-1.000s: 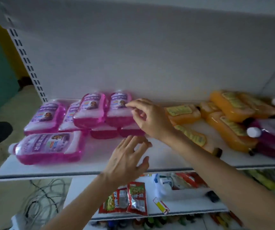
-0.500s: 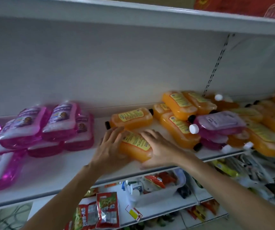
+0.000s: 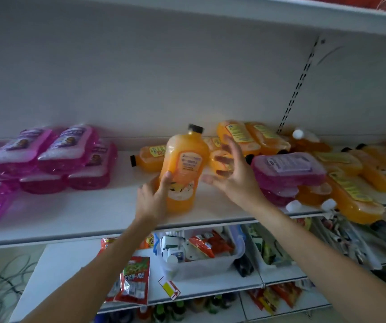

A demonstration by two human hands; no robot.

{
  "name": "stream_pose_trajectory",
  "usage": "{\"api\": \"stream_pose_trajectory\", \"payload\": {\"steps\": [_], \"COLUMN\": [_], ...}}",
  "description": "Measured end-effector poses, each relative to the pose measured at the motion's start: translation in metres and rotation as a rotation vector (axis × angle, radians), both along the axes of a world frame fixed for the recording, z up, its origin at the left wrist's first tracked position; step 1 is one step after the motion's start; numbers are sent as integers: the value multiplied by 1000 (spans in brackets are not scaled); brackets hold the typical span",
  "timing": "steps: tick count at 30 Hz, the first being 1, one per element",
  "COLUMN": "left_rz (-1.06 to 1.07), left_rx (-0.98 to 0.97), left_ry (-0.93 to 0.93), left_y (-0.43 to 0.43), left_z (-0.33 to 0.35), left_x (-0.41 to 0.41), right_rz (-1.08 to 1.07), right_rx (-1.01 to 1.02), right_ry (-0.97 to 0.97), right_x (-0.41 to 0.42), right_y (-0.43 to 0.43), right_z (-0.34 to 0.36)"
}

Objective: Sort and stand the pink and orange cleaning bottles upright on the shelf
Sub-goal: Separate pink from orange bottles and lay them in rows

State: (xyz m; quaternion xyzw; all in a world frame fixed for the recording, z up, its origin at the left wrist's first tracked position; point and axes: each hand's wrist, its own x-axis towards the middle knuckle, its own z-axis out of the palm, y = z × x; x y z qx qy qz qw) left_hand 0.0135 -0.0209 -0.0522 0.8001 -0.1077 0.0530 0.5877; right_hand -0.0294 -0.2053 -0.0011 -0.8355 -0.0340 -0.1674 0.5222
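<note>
The orange bottle (image 3: 184, 169) in your left hand (image 3: 151, 199) has a black cap (image 3: 195, 128) and a label that is orange above and white below. The pink bottles (image 3: 47, 155) carry white-and-purple labels. The lying orange bottles (image 3: 383, 173) show yellow labels, and the lone pink bottle (image 3: 287, 170) among them has a lilac one. The shelf (image 3: 94, 213) is white.
</note>
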Motion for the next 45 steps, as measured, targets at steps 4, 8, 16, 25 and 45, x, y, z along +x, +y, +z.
{"api": "stream_pose_trajectory", "payload": {"steps": [4,8,16,25,45], "left_rz": [-140,-250,-280,-234,-185], "left_rx": [-95,-77,195,212,449], "left_ry": [149,187,-112,-61,-231], "left_y": [-18,-22,-23,-12,28], "left_z": [-3,-1,-8,-13,-2], "left_x": [-7,-13,-12,-3,42], "right_rz": [110,157,150,54,59], "right_rx": [-130,-65,-56,-73,-962], "right_ry": [43,60,108,214,6], "right_x": [-4,-5,-1,3,100], "right_y": [6,1,-4,-10,52], "right_z": [-15,-15,-24,-24,-3]}}
